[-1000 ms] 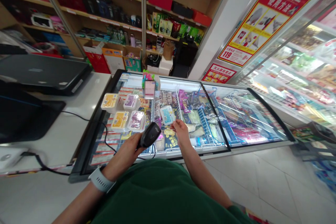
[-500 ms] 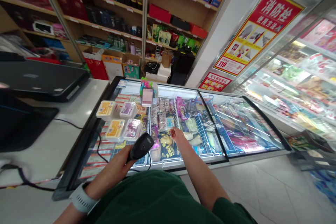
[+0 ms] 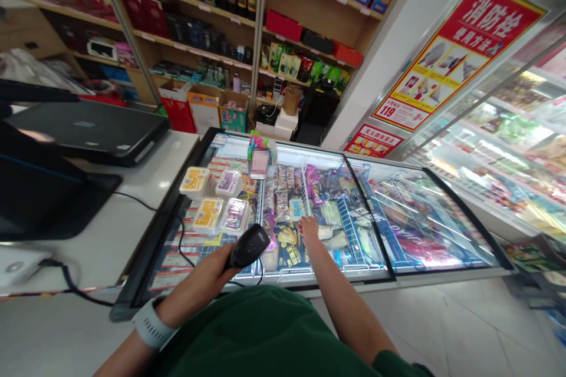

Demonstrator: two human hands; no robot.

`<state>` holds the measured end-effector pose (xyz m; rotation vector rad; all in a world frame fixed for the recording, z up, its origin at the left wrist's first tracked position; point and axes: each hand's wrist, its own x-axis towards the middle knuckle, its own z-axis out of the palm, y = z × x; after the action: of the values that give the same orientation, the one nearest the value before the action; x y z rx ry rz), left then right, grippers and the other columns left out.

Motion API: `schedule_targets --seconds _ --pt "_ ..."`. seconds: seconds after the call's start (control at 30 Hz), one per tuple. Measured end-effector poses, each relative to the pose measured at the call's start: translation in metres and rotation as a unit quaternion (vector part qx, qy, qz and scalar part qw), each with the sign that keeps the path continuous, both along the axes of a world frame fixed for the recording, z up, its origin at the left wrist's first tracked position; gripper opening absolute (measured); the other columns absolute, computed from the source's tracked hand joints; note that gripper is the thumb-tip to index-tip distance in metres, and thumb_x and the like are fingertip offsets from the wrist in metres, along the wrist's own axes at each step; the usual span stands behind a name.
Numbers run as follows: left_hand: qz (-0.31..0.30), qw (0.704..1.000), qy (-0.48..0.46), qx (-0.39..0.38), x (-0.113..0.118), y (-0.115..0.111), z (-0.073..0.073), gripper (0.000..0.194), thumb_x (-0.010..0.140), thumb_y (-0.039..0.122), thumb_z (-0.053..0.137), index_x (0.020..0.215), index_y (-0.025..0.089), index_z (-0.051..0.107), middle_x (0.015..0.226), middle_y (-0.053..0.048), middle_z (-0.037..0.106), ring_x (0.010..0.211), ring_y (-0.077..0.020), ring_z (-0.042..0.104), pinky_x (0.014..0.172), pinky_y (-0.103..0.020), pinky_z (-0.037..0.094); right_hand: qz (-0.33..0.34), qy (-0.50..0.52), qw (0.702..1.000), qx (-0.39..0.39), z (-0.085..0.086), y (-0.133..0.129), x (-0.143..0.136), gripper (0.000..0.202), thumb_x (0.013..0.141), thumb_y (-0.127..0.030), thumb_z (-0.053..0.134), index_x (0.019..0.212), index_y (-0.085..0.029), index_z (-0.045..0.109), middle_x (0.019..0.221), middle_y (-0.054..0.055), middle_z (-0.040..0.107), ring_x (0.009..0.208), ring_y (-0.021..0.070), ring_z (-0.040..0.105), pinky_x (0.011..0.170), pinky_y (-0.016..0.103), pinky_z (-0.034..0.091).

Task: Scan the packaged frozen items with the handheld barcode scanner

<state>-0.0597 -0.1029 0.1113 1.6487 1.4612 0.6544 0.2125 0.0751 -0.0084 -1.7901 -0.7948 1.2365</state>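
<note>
My left hand (image 3: 216, 268) is wrapped round the handle of a black barcode scanner (image 3: 250, 245), whose head points forward and right over the freezer glass. My right hand (image 3: 310, 228) hovers over the glass with its fingers curled in, and I see nothing in them. Just beyond its fingertips shows a small light-blue and white packet (image 3: 296, 208); whether it lies on or under the glass I cannot tell. Left of the scanner, several clear-lidded tubs stand on the glass, among them a yellow tub (image 3: 207, 212) and a purple tub (image 3: 234, 214).
A chest freezer (image 3: 389, 278) with sliding glass lids holds bagged goods in wire baskets. On its far edge stands a jar of colourful items (image 3: 259, 144). The scanner cable (image 3: 182, 235) loops over the glass. At left is a counter (image 3: 104, 212) with a black device (image 3: 95, 129).
The whole view has shifted, so everything sits farther right in the picture. My right hand has moved slightly right of the blue-white packet. My left hand keeps hold of the scanner.
</note>
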Motion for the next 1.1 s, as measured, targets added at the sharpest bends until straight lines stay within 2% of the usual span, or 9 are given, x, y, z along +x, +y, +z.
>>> schedule_targets --seconds 0.13,0.23,0.27,0.37,0.43,0.53,0.63,0.97,1.1 --pt "-0.002 1.0 0.002 -0.001 -0.005 -0.006 0.004 0.031 0.089 0.033 0.052 0.117 0.022 0.057 0.118 -0.01 0.067 0.108 -0.0258 0.063 0.094 -0.038 0.047 0.086 -0.07 0.991 0.072 0.019 -0.016 -0.019 0.026 0.084 -0.026 0.066 0.108 -0.018 0.065 0.09 0.004 0.065 0.086 0.0195 0.061 0.089 0.038 0.048" --pt "-0.008 1.0 0.003 -0.004 -0.006 -0.011 0.009 0.029 0.09 0.033 0.051 0.116 0.021 0.057 0.116 -0.01 0.067 0.106 -0.0258 0.063 0.092 -0.036 0.048 0.165 -0.083 0.974 0.132 0.037 -0.029 -0.05 0.027 0.076 -0.031 0.072 0.101 -0.024 0.069 0.092 0.002 0.066 0.084 0.0188 0.061 0.089 0.033 0.047" --pt "-0.011 1.0 0.002 -0.005 -0.006 -0.013 0.011 0.029 0.09 0.033 0.05 0.116 0.021 0.057 0.116 -0.01 0.067 0.107 -0.0258 0.063 0.092 -0.036 0.047 0.193 -0.092 0.964 0.155 0.042 -0.033 -0.063 0.032 0.074 -0.032 0.073 0.104 -0.024 0.068 0.098 0.003 0.066 0.085 0.0188 0.061 0.09 0.033 0.047" --pt "-0.019 1.0 0.003 -0.006 -0.006 -0.018 0.017 0.031 0.09 0.031 0.05 0.118 0.02 0.056 0.118 -0.01 0.066 0.109 -0.0256 0.063 0.094 -0.036 0.047 0.319 -0.199 0.893 0.247 0.055 -0.042 -0.1 0.058 0.079 -0.043 0.069 0.129 -0.018 0.054 0.121 0.012 0.058 0.101 0.0237 0.061 0.094 0.038 0.046" --pt "-0.017 1.0 0.004 -0.006 -0.006 -0.021 0.021 0.033 0.089 0.029 0.05 0.12 0.02 0.055 0.119 -0.011 0.066 0.11 -0.0257 0.062 0.095 -0.037 0.047 0.353 -0.254 0.865 0.252 0.059 -0.044 -0.12 0.082 0.072 -0.049 0.074 0.14 -0.015 0.043 0.132 0.017 0.051 0.119 0.0305 0.053 0.102 0.044 0.042" --pt "-0.013 1.0 -0.002 -0.001 -0.007 -0.024 0.023 0.035 0.088 0.03 0.051 0.121 0.02 0.057 0.12 -0.011 0.067 0.109 -0.0262 0.063 0.095 -0.038 0.048 0.399 -0.29 0.837 0.235 0.058 -0.045 -0.14 0.105 0.065 -0.051 0.079 0.148 -0.013 0.027 0.142 0.022 0.041 0.133 0.0355 0.041 0.107 0.048 0.038" --pt "-0.005 1.0 -0.012 0.013 -0.009 -0.024 0.021 0.036 0.088 0.034 0.052 0.121 0.021 0.058 0.122 -0.01 0.067 0.112 -0.0269 0.063 0.096 -0.037 0.048 0.441 -0.302 0.817 0.218 0.054 -0.043 -0.146 0.106 0.066 -0.05 0.079 0.149 -0.014 0.024 0.146 0.023 0.037 0.135 0.036 0.039 0.107 0.049 0.038" --pt "0.005 1.0 -0.001 0.008 -0.01 -0.025 0.024 0.039 0.089 0.034 0.052 0.125 0.018 0.056 0.124 -0.011 0.066 0.112 -0.0253 0.063 0.096 -0.034 0.047 0.489 -0.329 0.78 0.211 0.061 -0.037 -0.122 0.071 0.078 -0.035 0.07 0.142 -0.019 0.041 0.139 0.016 0.048 0.133 0.0279 0.042 0.108 0.043 0.036" --pt "0.01 1.0 0.01 0.005 -0.018 -0.028 0.02 0.041 0.09 0.037 0.051 0.127 0.018 0.055 0.126 -0.011 0.066 0.115 -0.0256 0.062 0.098 -0.034 0.047 0.46 -0.341 0.79 0.218 0.068 -0.042 -0.117 0.072 0.078 -0.032 0.067 0.142 -0.016 0.039 0.138 0.016 0.049 0.132 0.0275 0.042 0.109 0.043 0.036"
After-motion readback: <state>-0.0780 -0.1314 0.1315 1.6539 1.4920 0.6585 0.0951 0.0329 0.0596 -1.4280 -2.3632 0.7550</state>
